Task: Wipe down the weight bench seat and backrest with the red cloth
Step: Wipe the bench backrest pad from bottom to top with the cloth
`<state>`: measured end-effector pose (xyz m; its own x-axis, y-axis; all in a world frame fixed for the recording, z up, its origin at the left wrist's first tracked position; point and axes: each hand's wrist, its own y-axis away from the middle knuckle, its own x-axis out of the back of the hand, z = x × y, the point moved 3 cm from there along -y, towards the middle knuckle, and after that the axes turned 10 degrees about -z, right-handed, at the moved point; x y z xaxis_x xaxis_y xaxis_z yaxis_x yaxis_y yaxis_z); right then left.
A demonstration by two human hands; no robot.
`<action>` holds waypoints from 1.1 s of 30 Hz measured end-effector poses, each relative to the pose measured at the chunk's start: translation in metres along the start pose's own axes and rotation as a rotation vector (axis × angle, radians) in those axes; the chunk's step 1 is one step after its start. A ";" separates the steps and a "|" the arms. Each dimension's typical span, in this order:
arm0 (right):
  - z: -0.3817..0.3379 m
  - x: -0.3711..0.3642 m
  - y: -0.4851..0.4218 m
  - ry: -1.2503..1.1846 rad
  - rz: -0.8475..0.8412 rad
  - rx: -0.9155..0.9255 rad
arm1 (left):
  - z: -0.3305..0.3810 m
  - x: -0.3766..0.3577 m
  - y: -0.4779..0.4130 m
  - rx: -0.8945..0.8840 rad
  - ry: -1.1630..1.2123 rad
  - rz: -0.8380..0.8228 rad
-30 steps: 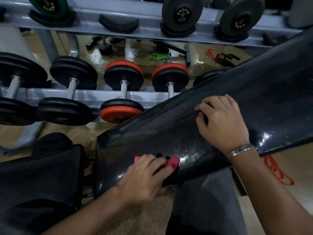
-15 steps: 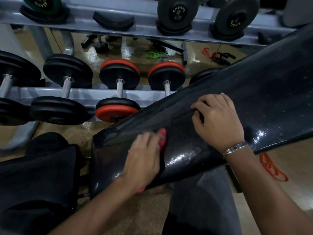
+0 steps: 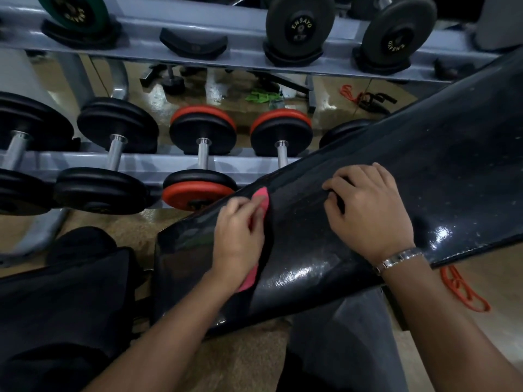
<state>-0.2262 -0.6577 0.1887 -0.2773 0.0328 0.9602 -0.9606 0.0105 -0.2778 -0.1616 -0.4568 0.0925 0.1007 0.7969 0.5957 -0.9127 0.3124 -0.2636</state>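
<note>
The black padded backrest [image 3: 410, 171] slopes up from the lower middle to the upper right, shiny and wet-looking near its lower edge. My left hand [image 3: 236, 241] lies on its lower part and presses the red cloth [image 3: 261, 198] against the pad with its fingers bent over it. The cloth shows beyond my fingertips and under my wrist. My right hand [image 3: 368, 210], with a metal watch at the wrist, rests on the backrest to the right, fingers curled and holding nothing. The black seat [image 3: 65, 306] sits at the lower left.
A grey dumbbell rack [image 3: 158, 162] stands just behind the bench, with black and red dumbbells [image 3: 202, 162] close to the backrest's far edge. Orange bands [image 3: 461, 290] lie on the floor at the right. My dark trouser leg [image 3: 339, 349] is under the backrest.
My left hand has slid the red cloth up across the backrest, from its near lower edge toward the far edge. My right hand has stayed in place.
</note>
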 end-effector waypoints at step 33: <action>0.000 0.000 0.001 0.006 0.007 -0.017 | 0.004 -0.014 -0.053 -0.136 -0.081 -0.121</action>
<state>-0.2269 -0.6577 0.1889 -0.2841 0.0387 0.9580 -0.9581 0.0274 -0.2852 -0.1159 -0.4861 0.1013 0.1692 0.7067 0.6870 -0.8335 0.4746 -0.2829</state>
